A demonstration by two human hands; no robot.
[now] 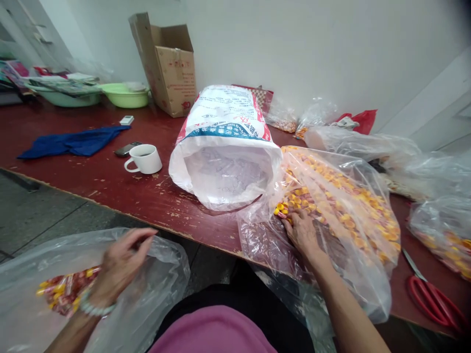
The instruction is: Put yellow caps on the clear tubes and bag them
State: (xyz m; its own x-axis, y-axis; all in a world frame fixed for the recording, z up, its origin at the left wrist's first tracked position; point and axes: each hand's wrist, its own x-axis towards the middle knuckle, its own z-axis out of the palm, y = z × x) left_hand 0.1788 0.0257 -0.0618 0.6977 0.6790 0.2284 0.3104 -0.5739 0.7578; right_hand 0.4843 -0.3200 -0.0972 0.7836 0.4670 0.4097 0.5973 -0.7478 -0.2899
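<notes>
My right hand (302,233) reaches into the mouth of a clear plastic bag (368,294) lying on the table. Its bent fingers are closed around a few small yellow-capped pieces (281,211) with pinkish-red bodies. Many more yellow-capped pieces (349,211) fill that bag. My left hand (123,262), with a pale bead bracelet on its wrist, hovers over a large clear bag (162,279) below the table edge. Its fingers are loosely bent, the thumb apart, and nothing shows between them. Red and yellow pieces (68,291) lie inside this lower bag.
A white printed sack (224,117) lies mouth-forward on the red table (158,196). To its left are a white mug (145,159), a blue cloth (73,142), a cardboard box (176,73) and a green basin (125,95). Red-handled scissors (430,299) lie at the right.
</notes>
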